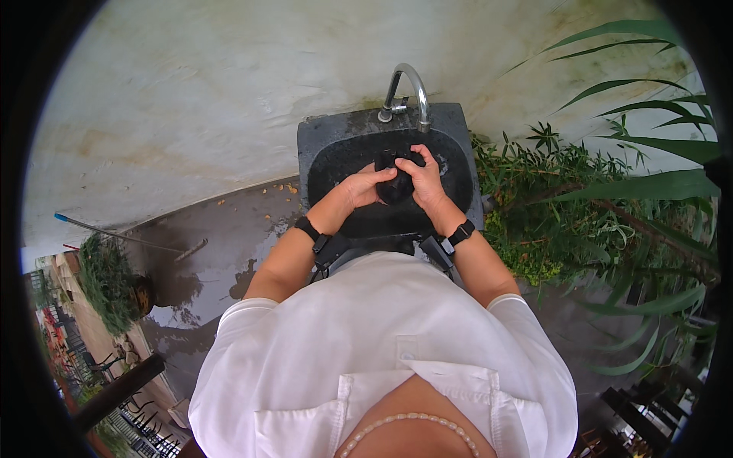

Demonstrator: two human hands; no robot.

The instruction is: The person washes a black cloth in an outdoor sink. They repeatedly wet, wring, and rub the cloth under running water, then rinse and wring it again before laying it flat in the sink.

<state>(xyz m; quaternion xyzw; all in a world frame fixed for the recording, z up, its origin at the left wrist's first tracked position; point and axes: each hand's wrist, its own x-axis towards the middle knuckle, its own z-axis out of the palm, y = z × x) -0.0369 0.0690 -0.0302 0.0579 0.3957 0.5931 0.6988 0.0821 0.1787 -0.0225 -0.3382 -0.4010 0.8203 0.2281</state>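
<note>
My left hand [363,186] grips the left side of a dark, rounded object [395,186] over a dark stone sink basin [338,220]. On the object's right side, my right hand [424,174] holds on too, thumb and fingers curled over its top. The object is nearly black against the basin, so its exact kind cannot be told. A chrome gooseneck faucet [408,71] arches above the basin's back edge, its spout just beyond my right hand. Whether water runs from it cannot be made out.
A stained pale wall [200,103] rises behind the sink. Leafy plants [532,217] crowd its right side. On the left, a broom-like pole [120,235] with a blue tip lies over the wet grey floor [194,263], near a potted shrub [106,280].
</note>
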